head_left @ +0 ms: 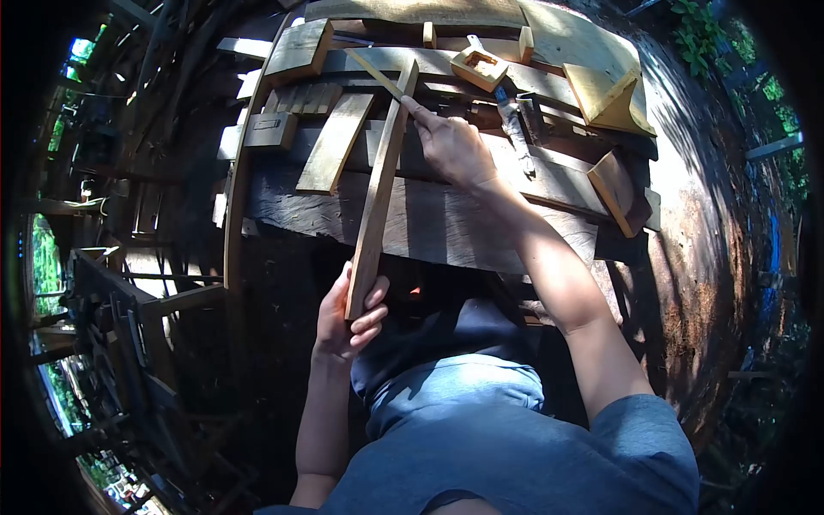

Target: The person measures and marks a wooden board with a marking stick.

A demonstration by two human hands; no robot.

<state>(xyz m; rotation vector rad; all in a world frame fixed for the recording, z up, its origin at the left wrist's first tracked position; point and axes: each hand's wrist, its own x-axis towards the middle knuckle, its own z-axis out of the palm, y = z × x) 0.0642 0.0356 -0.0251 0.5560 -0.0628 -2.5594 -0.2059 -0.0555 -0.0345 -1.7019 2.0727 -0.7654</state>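
My left hand (352,313) is wrapped round the near end of a long narrow wooden strip (382,193), which slopes up and away over the bench edge. Near the strip's far end, my right hand (459,150) is closed, its index finger stretched forward. A thin yellowish stick (371,71) runs from that fingertip across the strip to the upper left; the hand hides its near end. Left of the strip lies a flat board (337,142). Right of my right hand are a small hollow wooden block (480,68) and a chisel-like tool with a worn handle (515,133).
The rough plank bench (438,219) carries several offcuts, including a thick block (298,50), a notched block (270,130), an angled piece (609,99) and a tilted board (616,193). A large log (695,257) lies at right; a wooden frame (129,292) stands at left.
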